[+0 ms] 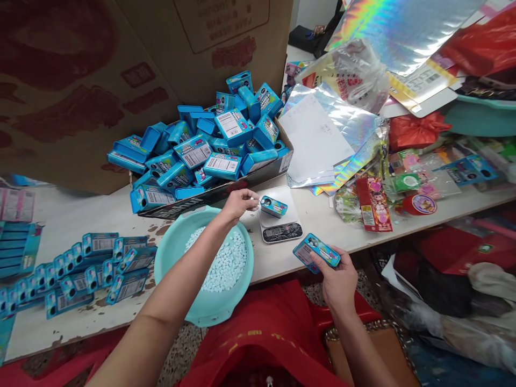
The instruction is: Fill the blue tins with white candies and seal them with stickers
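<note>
My left hand [238, 202] reaches over the teal bowl [169, 252] of small pale blue tablets [226, 263], fingers pinched together right beside a small blue tin [273, 206] that sits on a white digital scale [280, 223]. What the pinch holds is too small to make out. My right hand [336, 277] is at the table's near edge, gripping a second blue tin [316, 251], tilted.
A flat cardboard tray [258, 174] heaped with several blue tins stands behind the scale, with a big brown carton [100, 80] behind it. Rows of blue tins [80, 269] lie at left. Holographic sheets [342, 123], packets and a red bag [415, 131] clutter the right.
</note>
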Motion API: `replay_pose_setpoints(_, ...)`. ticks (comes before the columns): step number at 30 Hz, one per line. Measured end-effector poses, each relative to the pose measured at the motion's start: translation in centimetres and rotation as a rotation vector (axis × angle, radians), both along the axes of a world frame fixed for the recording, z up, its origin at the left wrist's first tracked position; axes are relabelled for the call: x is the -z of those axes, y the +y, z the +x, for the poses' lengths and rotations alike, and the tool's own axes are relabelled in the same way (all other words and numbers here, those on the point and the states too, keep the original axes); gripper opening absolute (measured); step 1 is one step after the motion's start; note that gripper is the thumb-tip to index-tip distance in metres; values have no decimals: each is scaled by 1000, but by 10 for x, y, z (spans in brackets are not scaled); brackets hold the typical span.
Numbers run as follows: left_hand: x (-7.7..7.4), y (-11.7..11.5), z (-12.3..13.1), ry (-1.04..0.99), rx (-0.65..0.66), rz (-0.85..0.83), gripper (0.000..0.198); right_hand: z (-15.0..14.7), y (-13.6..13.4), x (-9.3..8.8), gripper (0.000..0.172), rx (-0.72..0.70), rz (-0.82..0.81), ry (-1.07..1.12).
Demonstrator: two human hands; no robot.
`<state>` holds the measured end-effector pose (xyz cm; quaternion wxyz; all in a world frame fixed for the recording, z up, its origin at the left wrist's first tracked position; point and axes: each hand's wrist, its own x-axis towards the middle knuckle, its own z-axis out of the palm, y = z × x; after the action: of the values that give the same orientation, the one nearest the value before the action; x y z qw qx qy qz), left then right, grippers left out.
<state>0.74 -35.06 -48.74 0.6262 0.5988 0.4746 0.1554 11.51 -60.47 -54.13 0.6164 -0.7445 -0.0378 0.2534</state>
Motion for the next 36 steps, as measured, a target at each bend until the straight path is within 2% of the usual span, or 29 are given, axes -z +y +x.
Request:
replay_pose_setpoints(2,3,-1,-3,-29,-62,9,12,-2,0,2,51,-11,8,-6)
replay_pose_setpoints(3,4,-2,-1,-17,-45,55,11,-3,0,3,51,-16,13,-5)
replay_pose_setpoints(5,3,-3,7,62,64,203,9,-6,2,1,51,-25,17,-1)
replay_pose_setpoints(8,0,-2,20,230,233,446,17,-10,6,-6,51,-39,3,3)
replay_pose_setpoints(10,-1,-2,23,261,248,490,19,-11,7,-11,51,-49,-9,4)
replay_pose_setpoints(12,-1,-1,18,180,188,365,17,-10,8,-12,51,-52,-10,3)
replay_pose_setpoints(16,3,-1,0,-73,-30,-48,16,-10,8,-7,51,-41,-5,0)
replay_pose_setpoints(19,10,1,-8,-82,-113,-84,21,-13,8,-3,50,-48,12,7)
replay_pose_setpoints(22,15,3,-6,11,-34,87,16,-17,10,-3,49,-64,29,28)
replay_pose_setpoints(26,15,4,9,263,199,447,5,-20,11,-6,48,-59,36,51)
replay_pose_setpoints(30,8,3,19,485,426,765,10,-20,7,-5,48,-39,43,70)
replay_pose_setpoints(33,4,2,23,578,526,833,8,-19,2,-1,48,-24,23,51)
replay_pose_setpoints(36,2,1,26,583,544,837,6,-20,-1,5,48,-22,10,27)
